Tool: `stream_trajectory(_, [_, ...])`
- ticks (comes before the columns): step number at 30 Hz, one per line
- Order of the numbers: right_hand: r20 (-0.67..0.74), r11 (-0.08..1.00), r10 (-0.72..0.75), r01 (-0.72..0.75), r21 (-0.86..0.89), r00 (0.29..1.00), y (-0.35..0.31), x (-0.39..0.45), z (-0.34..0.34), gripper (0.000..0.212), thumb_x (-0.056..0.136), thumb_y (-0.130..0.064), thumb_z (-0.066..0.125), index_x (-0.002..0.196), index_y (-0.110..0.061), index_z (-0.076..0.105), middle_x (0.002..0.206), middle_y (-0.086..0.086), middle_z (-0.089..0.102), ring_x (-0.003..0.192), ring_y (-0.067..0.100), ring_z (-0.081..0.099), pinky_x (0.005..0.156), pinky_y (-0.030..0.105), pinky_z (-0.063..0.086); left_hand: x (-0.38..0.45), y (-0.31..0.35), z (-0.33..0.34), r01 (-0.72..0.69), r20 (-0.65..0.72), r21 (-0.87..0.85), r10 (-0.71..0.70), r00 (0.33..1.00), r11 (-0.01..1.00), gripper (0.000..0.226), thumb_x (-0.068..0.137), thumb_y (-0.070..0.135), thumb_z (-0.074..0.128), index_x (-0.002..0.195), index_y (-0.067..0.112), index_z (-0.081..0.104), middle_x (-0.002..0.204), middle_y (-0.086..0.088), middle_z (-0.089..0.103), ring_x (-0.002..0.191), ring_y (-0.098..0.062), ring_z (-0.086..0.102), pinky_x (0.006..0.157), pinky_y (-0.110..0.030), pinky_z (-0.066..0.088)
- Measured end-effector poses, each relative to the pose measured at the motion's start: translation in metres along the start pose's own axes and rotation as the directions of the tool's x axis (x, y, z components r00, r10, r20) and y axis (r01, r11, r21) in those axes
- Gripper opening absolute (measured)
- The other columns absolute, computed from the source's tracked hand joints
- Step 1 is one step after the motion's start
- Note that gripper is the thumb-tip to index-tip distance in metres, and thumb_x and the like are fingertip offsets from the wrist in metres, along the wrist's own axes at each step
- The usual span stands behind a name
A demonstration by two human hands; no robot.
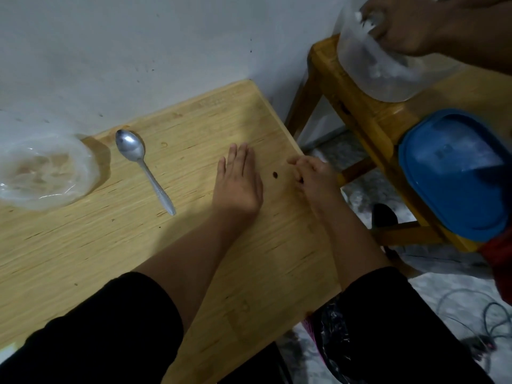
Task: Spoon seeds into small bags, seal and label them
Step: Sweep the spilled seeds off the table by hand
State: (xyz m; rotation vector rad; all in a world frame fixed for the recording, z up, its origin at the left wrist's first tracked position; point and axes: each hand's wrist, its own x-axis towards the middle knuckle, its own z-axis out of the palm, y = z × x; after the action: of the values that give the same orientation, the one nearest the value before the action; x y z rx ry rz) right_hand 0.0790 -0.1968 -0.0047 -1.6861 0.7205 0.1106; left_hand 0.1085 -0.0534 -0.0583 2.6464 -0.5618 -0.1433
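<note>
Plenty here runs off the edges or stays too dim to read.

The clear plastic bag (pixel 41 167) is cut off at the left edge, its pale contents blurred. The right hand (pixel 311 176) curls so its fingertips hide whatever its grip holds. A second person's hand (pixel 401 26) is cropped at the top, buried in a cloudy tub (pixel 388 70). The small dark speck (pixel 275 175) on the counter (pixel 110 245) is too small to identify.
</note>
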Motion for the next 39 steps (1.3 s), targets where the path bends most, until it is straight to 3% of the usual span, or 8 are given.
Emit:
stream_trajectory(3, [-0.033, 0.935, -0.174, 0.155, -0.320, 0.984, 0.007, 0.000, 0.008, 0.028, 0.097, -0.026, 0.044, 0.112, -0.015, 0.065, 0.101, -0.011, 0.062, 0.094, 0.004, 0.051, 0.082, 0.021, 0.041, 0.000, -0.002, 0.001, -0.009, -0.003, 0.017, 0.009, 1.000, 1.000, 0.054, 0.102, 0.029, 0.026, 0.150, 0.006, 0.015, 0.159, -0.010, 0.013, 0.148, -0.022, 0.001, 0.117, -0.034, -0.007])
stream_trajectory(8, [-0.040, 0.807, -0.363, 0.292, -0.514, 0.931, 0.022, 0.000, 0.019, 0.027, 0.086, -0.029, 0.063, 0.109, -0.016, 0.069, 0.110, -0.001, 0.069, 0.101, 0.012, 0.061, 0.094, 0.030, 0.046, -0.001, -0.003, -0.002, -0.025, -0.007, 0.013, 0.025, 1.000, 1.000, 0.054, 0.102, 0.028, 0.027, 0.150, 0.005, 0.018, 0.159, -0.011, 0.015, 0.148, -0.023, 0.003, 0.118, -0.035, -0.004])
stream_trajectory(19, [-0.183, 0.713, -0.453, 0.232, -0.662, 0.873, 0.034, -0.011, 0.045, 0.020, 0.093, -0.023, 0.051, 0.104, -0.014, 0.065, 0.100, 0.002, 0.065, 0.084, 0.010, 0.054, 0.072, 0.021, 0.035, -0.002, -0.003, -0.003, -0.047, 0.057, 0.051, 0.044, 0.997, 0.998, 0.053, 0.102, 0.027, 0.022, 0.151, 0.007, 0.012, 0.160, -0.008, 0.010, 0.148, -0.020, 0.000, 0.117, -0.034, -0.004])
stream_trajectory(24, [-0.387, 0.887, -0.311, 0.119, -0.446, 0.868, 0.037, -0.039, 0.050, 0.017, 0.092, -0.022, 0.053, 0.100, -0.013, 0.066, 0.097, 0.002, 0.067, 0.085, 0.008, 0.056, 0.078, 0.023, 0.043, -0.021, -0.001, -0.002, -0.187, 0.160, 0.054, 0.176, 0.971, 0.981, 0.056, 0.103, 0.030, 0.021, 0.151, 0.007, 0.006, 0.160, -0.009, 0.004, 0.148, -0.021, -0.005, 0.117, -0.035, -0.005])
stream_trajectory(27, [-0.508, 0.974, -0.168, 0.063, -0.217, 0.845, 0.044, -0.071, 0.048, 0.021, 0.093, -0.022, 0.054, 0.107, -0.011, 0.065, 0.099, -0.001, 0.066, 0.085, 0.003, 0.053, 0.070, 0.009, 0.039, -0.042, 0.004, 0.001, -0.254, 0.216, 0.047, 0.238, 0.947, 0.966, 0.057, 0.102, 0.030, 0.023, 0.151, 0.007, 0.006, 0.160, -0.010, 0.003, 0.148, -0.023, -0.005, 0.118, -0.038, -0.003])
stream_trajectory(30, [-0.604, 0.997, -0.070, 0.046, -0.055, 0.794, 0.058, -0.100, 0.040, 0.022, 0.094, -0.021, 0.052, 0.109, -0.011, 0.065, 0.088, -0.010, 0.058, 0.077, -0.001, 0.050, 0.058, -0.001, 0.036, -0.063, 0.018, 0.006, -0.337, 0.247, 0.017, 0.323, 0.914, 0.941, 0.056, 0.101, 0.027, 0.026, 0.151, 0.006, 0.010, 0.160, -0.010, 0.006, 0.148, -0.024, -0.003, 0.117, -0.039, -0.001])
stream_trajectory(34, [-0.702, 0.989, 0.008, 0.097, 0.110, 0.712, 0.084, -0.136, 0.018, 0.012, 0.093, -0.018, 0.055, 0.093, -0.013, 0.066, 0.066, -0.013, 0.055, 0.055, -0.006, 0.049, 0.054, 0.008, 0.038, -0.088, 0.050, 0.021, -0.446, 0.310, -0.023, 0.431, 0.848, 0.895, 0.057, 0.100, 0.027, 0.025, 0.151, 0.006, 0.012, 0.159, -0.011, 0.010, 0.148, -0.025, 0.001, 0.117, -0.040, 0.002])
stream_trajectory(39, [-0.812, 0.989, 0.041, 0.092, 0.116, 0.583, 0.129, -0.176, -0.035, 0.009, 0.092, -0.019, 0.057, 0.088, -0.018, 0.064, 0.075, -0.007, 0.062, 0.069, 0.001, 0.055, 0.064, 0.009, 0.043, -0.105, 0.093, 0.044, -0.545, 0.304, -0.010, 0.522, 0.797, 0.838, 0.057, 0.097, 0.027, 0.019, 0.149, 0.004, 0.020, 0.157, -0.013, 0.019, 0.147, -0.028, 0.010, 0.116, -0.043, 0.007])
